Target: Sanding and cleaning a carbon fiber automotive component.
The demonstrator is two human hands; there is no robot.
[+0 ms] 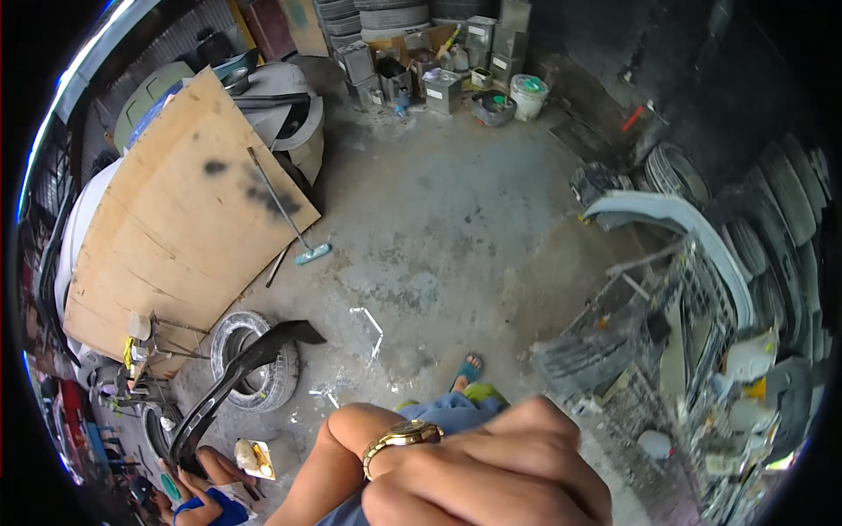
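Observation:
Close below the camera, my left hand point(535, 425) and my right hand point(491, 486) seem to overlap, filling the lower middle. A gold watch point(408, 436) circles the wrist of my bent left arm. Curled knuckles and finger backs show, but the fingertips and palms are hidden, so I cannot tell whether anything is held. Beyond them is my foot in a blue sandal point(469, 368). Off to the lower left, another person point(210, 504) in a blue top sits with hands at a long black curved car part point(230, 377), which crosses a tyre point(263, 390).
A plywood sheet point(167, 210) leans at left with a blue-headed broom point(313, 254) against it. Metal cans point(443, 92) and a white bucket point(529, 96) stand at the back. Right, a pale curved panel point(702, 228) lies amid scrap and tyres point(675, 175).

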